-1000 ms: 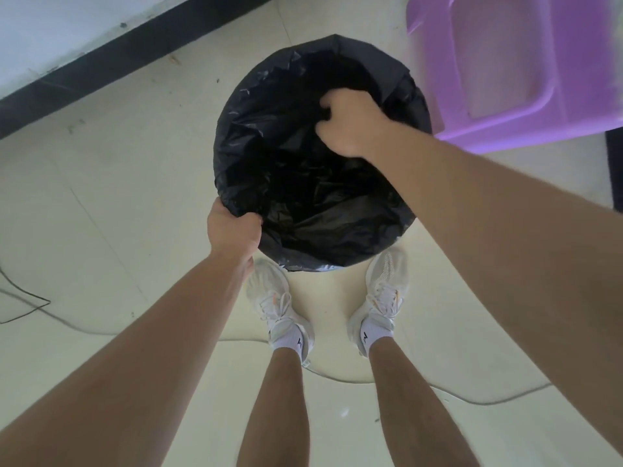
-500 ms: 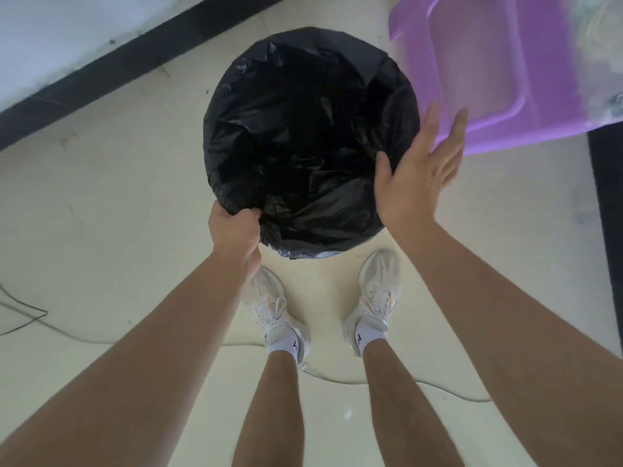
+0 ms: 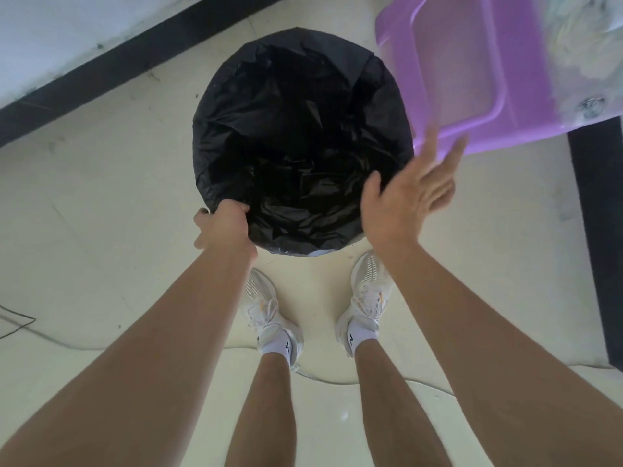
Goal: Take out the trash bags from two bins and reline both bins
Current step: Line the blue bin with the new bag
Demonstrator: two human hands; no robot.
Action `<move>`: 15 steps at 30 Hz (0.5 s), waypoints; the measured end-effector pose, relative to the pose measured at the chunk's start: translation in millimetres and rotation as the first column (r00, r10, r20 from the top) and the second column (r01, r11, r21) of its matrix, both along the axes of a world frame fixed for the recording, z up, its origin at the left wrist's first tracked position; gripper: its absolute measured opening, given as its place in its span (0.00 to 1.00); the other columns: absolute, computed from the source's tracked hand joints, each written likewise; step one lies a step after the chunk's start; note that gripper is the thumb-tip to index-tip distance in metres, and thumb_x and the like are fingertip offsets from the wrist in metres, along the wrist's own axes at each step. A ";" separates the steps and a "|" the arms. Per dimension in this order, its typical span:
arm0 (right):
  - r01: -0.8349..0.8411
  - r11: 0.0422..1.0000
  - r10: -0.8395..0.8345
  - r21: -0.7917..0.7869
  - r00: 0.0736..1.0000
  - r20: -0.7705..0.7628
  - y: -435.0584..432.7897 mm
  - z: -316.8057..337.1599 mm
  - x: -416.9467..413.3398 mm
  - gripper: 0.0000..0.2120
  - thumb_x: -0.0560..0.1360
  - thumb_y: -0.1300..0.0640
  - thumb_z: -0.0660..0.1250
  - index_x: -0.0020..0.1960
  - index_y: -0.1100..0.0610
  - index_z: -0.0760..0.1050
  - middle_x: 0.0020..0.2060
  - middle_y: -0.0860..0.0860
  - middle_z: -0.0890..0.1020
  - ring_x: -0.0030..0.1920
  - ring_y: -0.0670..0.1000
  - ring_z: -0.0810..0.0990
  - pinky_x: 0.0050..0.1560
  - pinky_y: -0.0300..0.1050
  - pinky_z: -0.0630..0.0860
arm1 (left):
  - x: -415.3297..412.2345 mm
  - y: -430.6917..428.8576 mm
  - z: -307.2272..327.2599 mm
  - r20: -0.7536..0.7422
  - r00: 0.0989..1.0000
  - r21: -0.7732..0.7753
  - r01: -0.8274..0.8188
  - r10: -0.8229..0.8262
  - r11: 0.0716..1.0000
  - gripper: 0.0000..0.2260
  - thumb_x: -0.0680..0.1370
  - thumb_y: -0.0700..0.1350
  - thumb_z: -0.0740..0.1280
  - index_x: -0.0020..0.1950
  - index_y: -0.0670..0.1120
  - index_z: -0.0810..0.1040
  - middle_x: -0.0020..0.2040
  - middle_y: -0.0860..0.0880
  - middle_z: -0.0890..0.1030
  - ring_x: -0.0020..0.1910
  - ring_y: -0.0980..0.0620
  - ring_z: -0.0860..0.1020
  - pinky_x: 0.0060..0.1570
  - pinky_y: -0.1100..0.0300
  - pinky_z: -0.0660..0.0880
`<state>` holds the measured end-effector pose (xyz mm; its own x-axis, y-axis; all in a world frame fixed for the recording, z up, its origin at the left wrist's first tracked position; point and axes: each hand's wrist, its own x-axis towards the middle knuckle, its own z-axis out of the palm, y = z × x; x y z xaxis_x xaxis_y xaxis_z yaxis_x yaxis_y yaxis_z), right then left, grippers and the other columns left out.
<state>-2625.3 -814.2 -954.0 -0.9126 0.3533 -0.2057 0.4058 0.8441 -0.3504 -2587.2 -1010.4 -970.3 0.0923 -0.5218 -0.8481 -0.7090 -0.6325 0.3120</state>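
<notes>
A pale cream floor (image 3: 101, 203) is lying under everything, and a black strip (image 3: 128, 65) is running along the bottom of the white wall (image 3: 67, 28) at the top left. A thin dark wire (image 3: 20, 323) is lying on the floor at the far left.

The left hand (image 3: 224, 227) is closing tight on the near edge of the black trash bag (image 3: 296, 143), with the fingers curled over the bag's edge. The bag is sitting in a round bin on the floor, right in front of the person's feet. The bag is wide open and is covering the whole top of the bin, so only a tiny pale bit of the bin (image 3: 318, 253) is showing at the near side. The inside of the bag is looking dark and crinkly.

Two white shoes (image 3: 273, 318) with white socks are standing just behind the bin.

The right hand (image 3: 404, 203) is hanging in the air over the right edge of the bag, flat and wide with the fingers spread, holding nothing. It looks a bit blurry.

A purple plastic stool (image 3: 488, 69) is standing just beside the bin at the top right, and something dark (image 3: 600, 230) is standing along the right edge
</notes>
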 end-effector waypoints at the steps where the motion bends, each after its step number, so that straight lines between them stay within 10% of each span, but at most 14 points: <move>1: 0.178 0.972 -0.161 -0.151 0.980 0.119 7.1 -0.8 -2.3 0.43 0.72 0.58 0.69 0.81 0.49 0.49 0.79 0.60 0.47 0.76 0.63 0.57 0.75 0.60 0.54 | -0.8 0.7 1.6 -0.020 1.000 0.019 0.008 -0.008 1.000 0.33 0.68 0.35 0.64 0.73 0.53 0.65 0.62 0.47 0.74 0.53 0.45 0.77 0.38 0.56 0.77; 4: 0.552 0.646 -0.261 -0.527 0.809 0.527 29.1 -18.8 -5.8 0.26 0.75 0.57 0.67 0.72 0.50 0.68 0.70 0.56 0.73 0.65 0.58 0.76 0.65 0.57 0.75 | -2.6 3.6 8.3 -0.147 0.989 0.100 0.014 0.001 0.995 0.25 0.72 0.30 0.61 0.67 0.48 0.73 0.57 0.47 0.79 0.53 0.45 0.79 0.44 0.54 0.79; 7: 0.440 0.769 -0.162 -0.463 0.835 0.525 31.8 -28.9 -8.1 0.19 0.71 0.50 0.63 0.60 0.54 0.74 0.52 0.52 0.83 0.53 0.56 0.82 0.55 0.56 0.81 | -5.5 -3.6 9.6 -0.193 0.975 0.065 0.120 -0.105 0.991 0.20 0.72 0.29 0.62 0.59 0.47 0.76 0.56 0.46 0.81 0.55 0.44 0.80 0.54 0.51 0.80; 10: 0.367 0.818 -0.100 -0.443 0.849 0.519 23.6 -20.1 -15.2 0.32 0.68 0.40 0.69 0.66 0.56 0.70 0.59 0.53 0.79 0.58 0.56 0.80 0.60 0.56 0.78 | -3.4 -16.0 13.9 -0.163 0.923 -0.003 0.352 -0.348 0.936 0.18 0.74 0.42 0.70 0.63 0.49 0.75 0.61 0.50 0.79 0.59 0.48 0.78 0.52 0.58 0.77; 15: -0.028 0.983 0.079 -0.180 0.956 0.283 27.5 33.2 -15.8 0.45 0.77 0.40 0.66 0.81 0.57 0.44 0.79 0.61 0.49 0.78 0.62 0.52 0.76 0.62 0.56 | 7.5 -27.9 63.1 0.351 0.422 -0.316 0.894 -0.836 0.318 0.39 0.75 0.65 0.64 0.79 0.49 0.53 0.79 0.42 0.50 0.77 0.41 0.51 0.74 0.42 0.53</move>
<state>-2641.1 -786.7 -920.7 -0.8223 0.2415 -0.5153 0.4665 0.8047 -0.3672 -2579.7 -1038.4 -907.1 -0.5564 -0.6226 -0.5502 -0.8169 0.5308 0.2255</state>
